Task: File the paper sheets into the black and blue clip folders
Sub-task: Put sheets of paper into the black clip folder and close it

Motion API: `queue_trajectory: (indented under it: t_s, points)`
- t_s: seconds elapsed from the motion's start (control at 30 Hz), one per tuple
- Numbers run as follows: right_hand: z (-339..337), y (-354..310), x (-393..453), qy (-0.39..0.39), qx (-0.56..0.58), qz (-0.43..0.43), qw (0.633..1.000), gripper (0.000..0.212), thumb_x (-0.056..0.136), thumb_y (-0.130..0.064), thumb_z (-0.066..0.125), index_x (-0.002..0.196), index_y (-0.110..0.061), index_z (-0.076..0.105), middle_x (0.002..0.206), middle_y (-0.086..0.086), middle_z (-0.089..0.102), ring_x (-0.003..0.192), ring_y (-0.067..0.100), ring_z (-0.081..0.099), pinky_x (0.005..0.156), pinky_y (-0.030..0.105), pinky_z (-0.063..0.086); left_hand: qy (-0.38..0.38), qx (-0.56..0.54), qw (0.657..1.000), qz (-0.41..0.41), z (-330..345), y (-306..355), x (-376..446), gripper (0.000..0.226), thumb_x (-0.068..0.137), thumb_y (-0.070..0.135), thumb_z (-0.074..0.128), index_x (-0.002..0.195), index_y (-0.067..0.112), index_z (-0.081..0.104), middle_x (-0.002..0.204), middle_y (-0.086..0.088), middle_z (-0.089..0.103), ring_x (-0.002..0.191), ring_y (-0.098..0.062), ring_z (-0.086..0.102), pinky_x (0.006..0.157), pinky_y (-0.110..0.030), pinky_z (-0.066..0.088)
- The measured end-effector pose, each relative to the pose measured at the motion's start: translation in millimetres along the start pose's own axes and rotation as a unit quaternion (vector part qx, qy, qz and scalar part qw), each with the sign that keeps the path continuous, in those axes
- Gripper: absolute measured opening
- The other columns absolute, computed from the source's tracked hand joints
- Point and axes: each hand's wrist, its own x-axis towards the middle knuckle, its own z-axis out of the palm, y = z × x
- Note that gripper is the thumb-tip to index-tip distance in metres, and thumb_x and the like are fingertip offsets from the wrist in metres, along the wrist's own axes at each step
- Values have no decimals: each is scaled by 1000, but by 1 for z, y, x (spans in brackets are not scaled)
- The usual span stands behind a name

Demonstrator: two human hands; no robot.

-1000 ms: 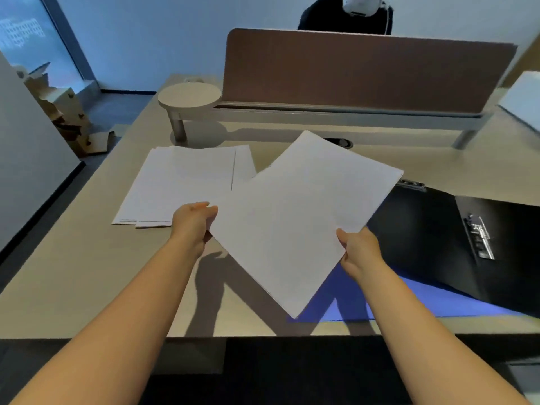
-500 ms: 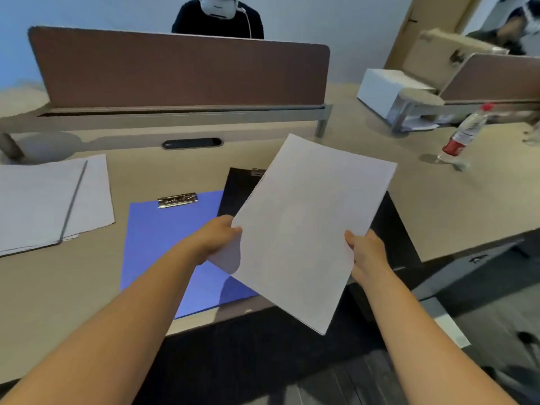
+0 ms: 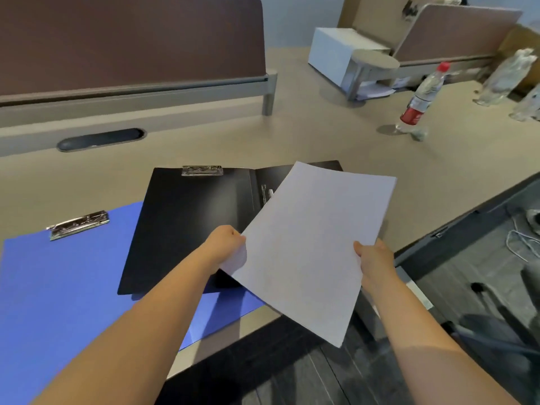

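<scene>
White sheets [image 3: 309, 244] gripped by both hands [image 3: 226, 244] [image 3: 372, 257], over the black folder [image 3: 190, 223]; next, slide under its clip [image 3: 202, 170].

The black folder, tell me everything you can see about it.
The black folder lies open and flat on the desk, its left part overlapping the blue folder. It looks like smooth matte plastic. A metal clip sits at its far edge, and another metal fastener runs beside the spine. The held paper sheets hide most of its right half.
</scene>
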Motion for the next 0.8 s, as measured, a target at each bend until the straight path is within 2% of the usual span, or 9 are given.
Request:
queue_trajectory:
  t_s: [0.07,0.2,0.3,0.37,0.47,0.57,0.63,0.73,0.8]
  points:
    - [0,-6,58,29,-36,15,999,35,92,-3,49,127,-2,51,132,20,55,105,29,53,102,50,43,-21,7,999,-25,31,12,54,39,93,11,44,56,17,33,64,-2,34,67,-20,35,50,-22,25]
    - [-7,-1,69,40,-94,29,994,35,92,-1,47,125,8,48,133,26,53,119,39,53,104,47,43,-53,70,996,-30,37,13,56,36,92,15,45,58,16,33,63,-2,31,57,-16,26,51,-25,24]
    - [-10,0,90,34,-126,28,991,33,91,-1,47,121,11,50,129,30,54,109,38,57,99,48,44,-66,71,994,-44,47,20,64,36,92,15,47,58,15,35,66,-5,34,66,-22,30,50,-26,25]
    - [-11,-3,111,19,-134,49,990,30,91,-4,47,120,5,53,129,26,55,115,39,55,101,50,45,-59,70,994,-59,54,25,69,30,91,15,50,62,11,42,73,-9,40,74,-23,34,51,-26,28]
    - [-11,-10,142,-18,-143,47,988,30,91,-10,50,120,-5,54,119,21,61,111,39,57,99,52,46,-36,66,994,-83,63,32,76,31,89,16,54,59,10,46,75,-11,45,73,-25,40,62,-26,35]
    - [-10,-16,163,-49,-159,44,985,32,91,-9,50,122,-4,53,103,15,58,107,38,58,97,50,47,-26,66,991,-113,74,38,80,28,88,16,55,62,10,45,80,-14,45,77,-26,42,70,-29,38]
    - [-12,-19,176,-62,-172,48,982,32,90,-9,50,122,-4,53,110,19,60,112,41,57,96,51,48,-22,53,991,-125,82,42,83,27,89,16,55,64,8,48,77,-13,48,79,-27,46,71,-31,40]
    - [-11,-20,190,-81,-193,46,977,34,89,-11,52,122,-3,53,111,18,60,111,40,57,96,51,48,8,38,991,-131,90,43,86,25,92,21,51,84,0,62,71,-9,50,82,-28,48,70,-32,39]
    - [-9,-21,196,-96,-205,42,973,36,88,-14,53,123,-5,53,104,12,59,108,38,58,96,52,48,34,53,989,-135,92,41,88,25,93,23,48,88,2,60,80,-13,52,83,-28,46,72,-31,37]
